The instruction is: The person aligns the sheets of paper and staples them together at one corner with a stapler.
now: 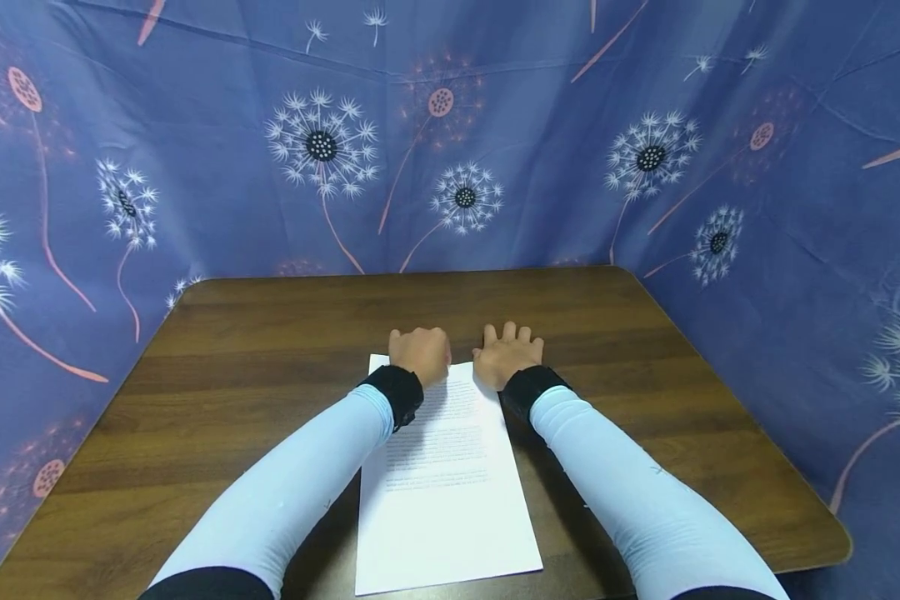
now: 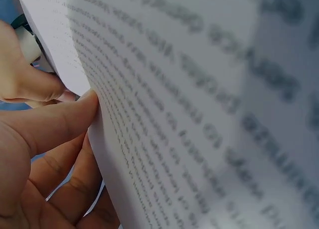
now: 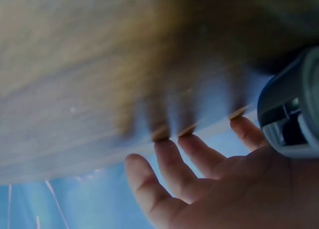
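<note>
Nearest the head camera are 2 forearms in pale blue sleeves [image 1: 285,492] with black cuffs [image 1: 396,392], reaching forward over a sheet of paper [image 1: 442,492]. The paper is white, printed with lines of small text on its upper half, and lies flat on a dark wooden table [image 1: 232,375]. Its near edge sits between the 2 forearms and its far edge runs under the hands.

The left hand [image 1: 420,354] rests at the far left corner of the paper with its fingers curled under. From the left wrist view, the thumb [image 2: 55,121] presses against the edge of the paper [image 2: 199,109], which bends upward there, and the fingers [image 2: 75,189] curl behind it, so this hand pinches the paper's edge. The printed lines blur close to that lens.

The right hand [image 1: 508,354] lies just beside the left one, at the far right corner of the paper, palm down with fingers spread and straight, their tips on the table just beyond the sheet. The right wrist view shows the fingers [image 3: 172,164] stretched out and apart with their tips meeting the wood surface [image 3: 75,89]; it holds nothing. A grey piece of the wrist camera mount [image 3: 294,114] shows beside that palm.

Behind and to both sides of the hands hangs a blue cloth [image 1: 195,150] printed with white and pink dandelion heads, walling in the table on 3 sides.
</note>
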`<state>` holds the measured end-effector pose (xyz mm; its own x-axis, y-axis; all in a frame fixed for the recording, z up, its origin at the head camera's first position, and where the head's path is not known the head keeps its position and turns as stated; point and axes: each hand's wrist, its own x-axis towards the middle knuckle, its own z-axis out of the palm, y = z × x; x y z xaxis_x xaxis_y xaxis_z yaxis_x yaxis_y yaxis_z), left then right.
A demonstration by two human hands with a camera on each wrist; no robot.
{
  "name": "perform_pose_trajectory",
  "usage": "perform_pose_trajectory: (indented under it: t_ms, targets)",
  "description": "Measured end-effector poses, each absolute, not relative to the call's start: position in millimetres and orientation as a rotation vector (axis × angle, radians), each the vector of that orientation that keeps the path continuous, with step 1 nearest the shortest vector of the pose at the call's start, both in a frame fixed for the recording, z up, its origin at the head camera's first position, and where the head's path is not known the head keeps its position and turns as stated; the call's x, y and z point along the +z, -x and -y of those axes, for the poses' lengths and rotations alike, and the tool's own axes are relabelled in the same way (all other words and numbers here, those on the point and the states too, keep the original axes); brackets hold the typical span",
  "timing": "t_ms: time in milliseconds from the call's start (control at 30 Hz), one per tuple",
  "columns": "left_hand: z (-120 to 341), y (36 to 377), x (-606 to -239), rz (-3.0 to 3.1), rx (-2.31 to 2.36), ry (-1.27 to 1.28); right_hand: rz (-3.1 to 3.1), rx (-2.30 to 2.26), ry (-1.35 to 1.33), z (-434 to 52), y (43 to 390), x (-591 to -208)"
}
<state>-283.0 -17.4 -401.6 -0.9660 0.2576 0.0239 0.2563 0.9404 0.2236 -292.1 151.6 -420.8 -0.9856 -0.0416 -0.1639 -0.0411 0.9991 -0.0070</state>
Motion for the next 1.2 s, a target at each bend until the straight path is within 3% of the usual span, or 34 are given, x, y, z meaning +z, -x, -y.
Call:
perform_pose_trajectory:
  t_ms: [867, 1200]
  targets:
    - [13, 283, -397, -3.049, 0.32, -0.354, -2.818, -0.539, 0.16, -179, 289, -403]
    - [15, 286, -401, -3.063, 0.341, -0.378, -2.8, -0.657, 0.581, -211, 266, -392]
